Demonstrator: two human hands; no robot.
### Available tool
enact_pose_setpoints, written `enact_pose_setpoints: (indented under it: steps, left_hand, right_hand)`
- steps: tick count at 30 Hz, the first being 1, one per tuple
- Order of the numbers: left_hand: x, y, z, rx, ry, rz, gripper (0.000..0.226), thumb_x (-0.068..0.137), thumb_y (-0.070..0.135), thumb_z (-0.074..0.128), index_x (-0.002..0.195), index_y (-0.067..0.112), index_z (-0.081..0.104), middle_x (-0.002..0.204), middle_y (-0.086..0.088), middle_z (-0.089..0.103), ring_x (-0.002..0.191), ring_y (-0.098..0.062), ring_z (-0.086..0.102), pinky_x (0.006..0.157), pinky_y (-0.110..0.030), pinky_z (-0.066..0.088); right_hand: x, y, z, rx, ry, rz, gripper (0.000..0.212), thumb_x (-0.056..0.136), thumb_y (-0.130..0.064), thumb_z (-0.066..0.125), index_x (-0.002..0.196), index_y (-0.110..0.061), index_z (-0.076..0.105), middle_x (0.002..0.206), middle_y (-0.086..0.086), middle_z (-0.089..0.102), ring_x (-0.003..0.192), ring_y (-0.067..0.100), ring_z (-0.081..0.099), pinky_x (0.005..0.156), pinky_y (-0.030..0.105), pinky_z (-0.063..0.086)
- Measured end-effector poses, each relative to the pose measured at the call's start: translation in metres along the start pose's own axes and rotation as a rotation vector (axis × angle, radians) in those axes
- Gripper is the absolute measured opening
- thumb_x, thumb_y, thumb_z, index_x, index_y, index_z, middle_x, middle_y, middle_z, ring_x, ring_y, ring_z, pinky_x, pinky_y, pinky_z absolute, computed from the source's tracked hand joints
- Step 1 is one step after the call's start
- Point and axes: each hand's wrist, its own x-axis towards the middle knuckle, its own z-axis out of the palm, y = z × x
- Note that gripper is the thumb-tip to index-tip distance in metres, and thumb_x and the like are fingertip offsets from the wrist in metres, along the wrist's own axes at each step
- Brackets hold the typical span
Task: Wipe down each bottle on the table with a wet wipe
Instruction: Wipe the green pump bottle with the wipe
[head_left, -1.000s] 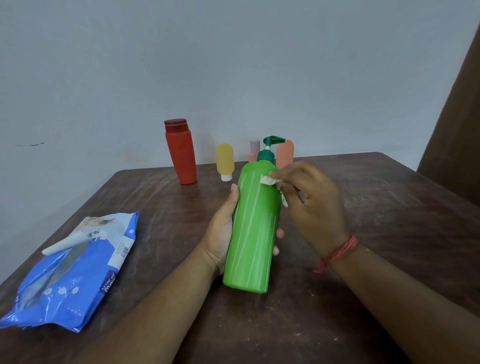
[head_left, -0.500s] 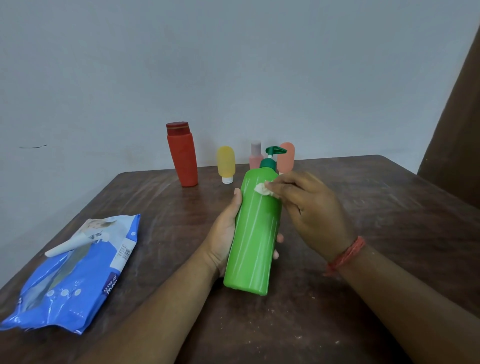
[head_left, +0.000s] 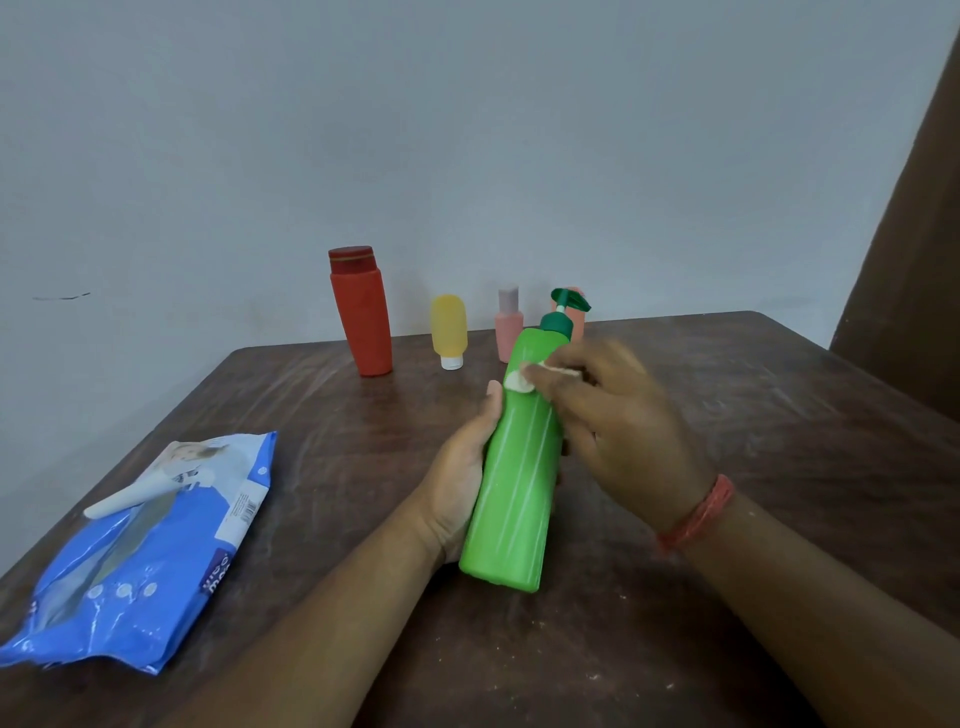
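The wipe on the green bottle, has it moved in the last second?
Yes. The wipe, pinched in the right hand, has slid from the green bottle's right edge across to its left edge, just below the pump.

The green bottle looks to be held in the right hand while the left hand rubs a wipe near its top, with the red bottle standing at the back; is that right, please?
Not quite: the hands are swapped. The head view shows the left hand holding the green bottle while the right hand rubs the wipe near its top. The red bottle does stand at the back.
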Motion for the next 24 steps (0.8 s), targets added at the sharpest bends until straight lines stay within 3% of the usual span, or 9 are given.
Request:
enact_pose_setpoints:
  steps: [4, 7, 10, 13, 17, 21, 24]
  left_hand:
    - [0.0, 0.0, -0.001, 0.166, 0.024, 0.028, 0.074, 0.087, 0.065, 0.048, 0.136, 0.01, 0.058, 0.101, -0.013, 0.068, 0.076, -0.02, 0.066, 0.065, -0.033, 0.058]
    - [0.0, -0.001, -0.002, 0.152, 0.031, 0.068, 0.075, 0.085, 0.061, 0.053, 0.141, 0.012, 0.054, 0.106, -0.013, 0.067, 0.081, -0.019, 0.066, 0.069, -0.032, 0.057]
    - [0.001, -0.001, -0.004, 0.135, 0.031, 0.097, 0.071, 0.086, 0.059, 0.054, 0.142, 0.014, 0.053, 0.109, -0.015, 0.066, 0.083, -0.02, 0.066, 0.071, -0.034, 0.057]
    - [0.0, -0.001, -0.003, 0.263, 0.023, 0.133, 0.068, 0.087, 0.06, 0.052, 0.144, 0.023, 0.051, 0.11, -0.012, 0.067, 0.082, -0.02, 0.066, 0.069, -0.035, 0.056]
    - [-0.001, -0.002, -0.002, 0.203, 0.025, 0.154, 0.063, 0.091, 0.056, 0.051, 0.141, 0.02, 0.054, 0.11, -0.013, 0.066, 0.085, -0.021, 0.064, 0.073, -0.036, 0.055]
    - [0.0, -0.001, -0.002, 0.303, 0.034, 0.145, 0.062, 0.089, 0.057, 0.052, 0.143, 0.026, 0.053, 0.11, -0.009, 0.068, 0.084, -0.02, 0.065, 0.07, -0.036, 0.055]
    - [-0.001, -0.002, -0.003, 0.272, 0.047, 0.159, 0.059, 0.092, 0.056, 0.054, 0.14, 0.022, 0.055, 0.112, -0.013, 0.066, 0.089, -0.024, 0.062, 0.076, -0.039, 0.054]
  right_hand:
    - [0.014, 0.008, -0.005, 0.03, 0.105, 0.127, 0.035, 0.103, -0.029, 0.046, 0.114, -0.01, 0.074, 0.101, 0.007, 0.061, 0.092, 0.021, 0.054, 0.076, 0.036, 0.049]
    - [0.006, -0.002, -0.006, 0.061, 0.025, 0.072, 0.039, 0.106, -0.033, 0.041, 0.117, -0.012, 0.072, 0.103, 0.006, 0.061, 0.092, 0.02, 0.056, 0.075, 0.037, 0.05]
    - [0.005, -0.002, -0.009, -0.005, 0.008, -0.051, 0.03, 0.104, -0.019, 0.046, 0.118, -0.011, 0.072, 0.103, 0.006, 0.066, 0.094, 0.025, 0.061, 0.077, 0.04, 0.053]
    - [0.014, 0.006, -0.01, 0.014, 0.132, 0.062, 0.025, 0.096, -0.003, 0.058, 0.114, -0.009, 0.073, 0.099, 0.007, 0.064, 0.09, 0.024, 0.061, 0.077, 0.038, 0.052]
    - [0.003, -0.004, -0.009, 0.014, -0.003, -0.05, 0.027, 0.1, -0.014, 0.052, 0.117, -0.01, 0.073, 0.099, 0.006, 0.064, 0.091, 0.023, 0.06, 0.077, 0.037, 0.051]
    - [0.015, 0.007, -0.009, 0.046, 0.129, 0.073, 0.026, 0.094, -0.002, 0.061, 0.115, -0.011, 0.073, 0.099, 0.005, 0.062, 0.092, 0.021, 0.06, 0.079, 0.036, 0.052]
    - [0.006, -0.001, -0.008, 0.074, 0.015, 0.009, 0.026, 0.094, -0.004, 0.062, 0.116, -0.011, 0.073, 0.1, 0.005, 0.061, 0.092, 0.02, 0.059, 0.079, 0.035, 0.052]
